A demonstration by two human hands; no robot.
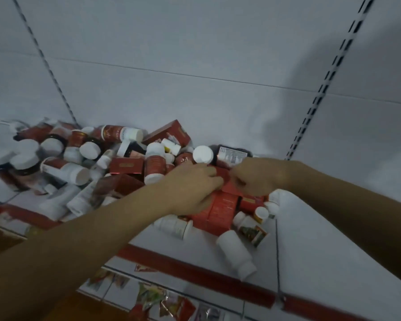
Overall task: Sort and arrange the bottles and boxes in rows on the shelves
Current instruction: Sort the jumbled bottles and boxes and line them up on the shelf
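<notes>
The right hand (257,177) pinched a small red cardboard box (223,175) in its grip; the left hand (192,187) lay open against it.

1. The left hand (192,188), beyond the red shelf strip (195,272), is bare, with uncovered knuckles and fingers.
2. The left forearm (90,239), crossing over the red shelf strip, is bare from the wrist to the picture's edge and widens toward the elbow.
3. The right hand (257,176), beyond the red shelf strip, is equally bare.
4. The right forearm (345,198), above the red shelf strip's right end, is bare and lies in shadow.
</notes>
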